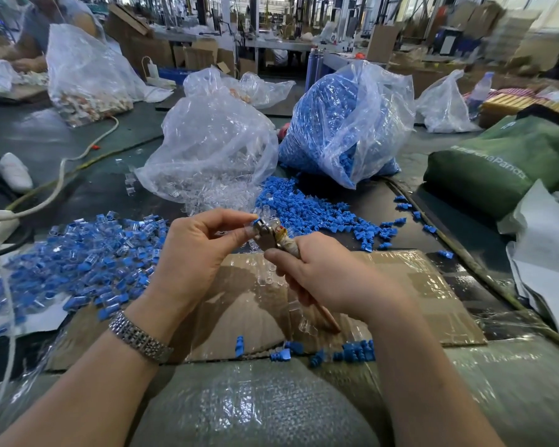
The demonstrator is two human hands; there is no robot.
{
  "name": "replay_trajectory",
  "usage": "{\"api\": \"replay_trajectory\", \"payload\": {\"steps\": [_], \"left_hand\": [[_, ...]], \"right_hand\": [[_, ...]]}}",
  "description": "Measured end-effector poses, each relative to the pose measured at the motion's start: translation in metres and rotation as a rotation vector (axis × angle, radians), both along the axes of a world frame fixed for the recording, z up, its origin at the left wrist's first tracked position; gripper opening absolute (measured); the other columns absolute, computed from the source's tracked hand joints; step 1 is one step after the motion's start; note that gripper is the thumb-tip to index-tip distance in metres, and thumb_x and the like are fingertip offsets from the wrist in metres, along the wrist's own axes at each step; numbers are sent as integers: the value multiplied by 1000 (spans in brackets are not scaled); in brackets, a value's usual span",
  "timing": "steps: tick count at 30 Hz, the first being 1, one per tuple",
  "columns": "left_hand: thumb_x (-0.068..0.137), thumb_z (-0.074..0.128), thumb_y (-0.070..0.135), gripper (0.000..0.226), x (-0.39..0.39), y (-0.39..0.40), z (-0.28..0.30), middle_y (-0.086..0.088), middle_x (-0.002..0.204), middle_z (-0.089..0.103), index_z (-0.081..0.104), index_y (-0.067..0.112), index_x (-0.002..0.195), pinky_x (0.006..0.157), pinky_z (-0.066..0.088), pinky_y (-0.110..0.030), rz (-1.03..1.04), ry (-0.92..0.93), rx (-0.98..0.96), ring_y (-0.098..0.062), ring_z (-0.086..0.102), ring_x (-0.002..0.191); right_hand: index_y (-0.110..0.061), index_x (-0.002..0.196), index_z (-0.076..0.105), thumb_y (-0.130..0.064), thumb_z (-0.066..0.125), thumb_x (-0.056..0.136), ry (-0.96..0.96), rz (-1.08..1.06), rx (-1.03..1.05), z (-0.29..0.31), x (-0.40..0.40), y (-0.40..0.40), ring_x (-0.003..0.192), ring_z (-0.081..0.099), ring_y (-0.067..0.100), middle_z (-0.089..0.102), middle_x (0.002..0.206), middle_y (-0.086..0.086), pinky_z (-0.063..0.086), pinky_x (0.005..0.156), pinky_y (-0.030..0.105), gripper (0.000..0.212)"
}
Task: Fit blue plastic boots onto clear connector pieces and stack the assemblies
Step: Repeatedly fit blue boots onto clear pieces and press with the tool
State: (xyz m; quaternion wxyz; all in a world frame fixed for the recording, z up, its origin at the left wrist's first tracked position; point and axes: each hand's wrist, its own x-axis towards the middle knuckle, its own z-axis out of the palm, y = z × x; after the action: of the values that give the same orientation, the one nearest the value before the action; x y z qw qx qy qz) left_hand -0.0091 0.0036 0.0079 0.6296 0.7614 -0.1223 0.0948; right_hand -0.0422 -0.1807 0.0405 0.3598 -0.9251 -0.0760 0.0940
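Observation:
My left hand [204, 250] pinches a small piece with a blue boot at its fingertips, held against the metal head of a pliers-like tool [267, 235]. My right hand [326, 275] grips the tool's handles, which stick out below the palm. Loose blue boots [317, 214] lie heaped behind the hands. A pile of finished blue-and-clear assemblies [88, 259] spreads on the left. Clear connector pieces [204, 191] spill from an open bag. A few boots [355, 351] lie near my lap.
A clear bag of connectors [213, 137] and a bag full of blue boots [346, 124] stand behind. A taped cardboard sheet [417, 285] lies under the hands. A green bag [497, 162] sits right, white cables [55, 185] left. Another person [36, 30] works far left.

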Motion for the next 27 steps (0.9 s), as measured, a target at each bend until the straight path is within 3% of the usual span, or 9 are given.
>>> {"api": "replay_trajectory", "payload": {"steps": [3,6,10,12,14,17,19,23,27], "left_hand": [[78,75,24,22,0,1,1,7,95,79,79,23,100,84,59,-24,-8,-13,12,-10,74,92],[80,76,23,17,2,3,-1,7,95,79,78,25,97,82,58,-23,-18,-9,18,-10,74,92],[87,77,19,16,8,13,-3,8,92,74,74,29,100,77,55,-19,82,-52,29,-4,69,85],[90,73,15,16,9,18,-5,6,84,68,72,28,98,67,51,-14,199,-86,174,-2,64,78],[88,71,16,10,9,19,-5,6,83,61,71,26,91,65,46,-21,372,-93,430,-9,61,79],[89,65,21,8,6,23,-5,1,92,51,70,25,86,86,39,-43,538,-27,882,-24,52,95],[89,64,19,10,5,23,-6,1,96,47,72,27,90,91,33,-46,559,-34,984,-27,46,103],[92,61,7,28,6,4,-13,2,107,58,72,23,113,92,43,-32,219,-207,755,-12,50,101],[105,44,14,45,12,-15,-27,7,148,51,50,32,145,113,31,-27,-44,-181,845,-8,43,135]], "right_hand": [[2,89,60,-52,52,101,-5,4,1,-2,3,-1,56,63,26,65,68,11,59,71,51,55],[-2,83,59,-44,55,102,42,20,65,0,5,-6,59,70,22,73,74,10,59,62,38,46],[-10,86,66,-42,60,100,73,-32,111,10,0,-24,72,73,25,76,81,7,61,73,39,35],[-16,79,63,-46,65,96,-42,-113,7,14,3,-34,60,63,21,70,72,8,51,62,36,35],[-15,75,57,-46,68,92,-130,-191,-157,14,10,-44,57,50,16,59,67,4,38,55,33,37],[-11,75,51,-41,69,91,-121,-304,-341,0,19,-51,67,52,23,54,73,6,34,56,34,38],[-13,77,49,-43,68,91,-68,-361,-397,-13,24,-51,83,58,30,59,90,10,39,65,35,38],[-15,87,47,-46,68,93,-16,-376,-525,-23,30,-48,108,57,36,59,119,19,51,89,42,38],[-11,115,59,-50,62,96,6,-394,-559,-29,33,-44,121,49,37,54,129,17,46,102,51,44]]}}
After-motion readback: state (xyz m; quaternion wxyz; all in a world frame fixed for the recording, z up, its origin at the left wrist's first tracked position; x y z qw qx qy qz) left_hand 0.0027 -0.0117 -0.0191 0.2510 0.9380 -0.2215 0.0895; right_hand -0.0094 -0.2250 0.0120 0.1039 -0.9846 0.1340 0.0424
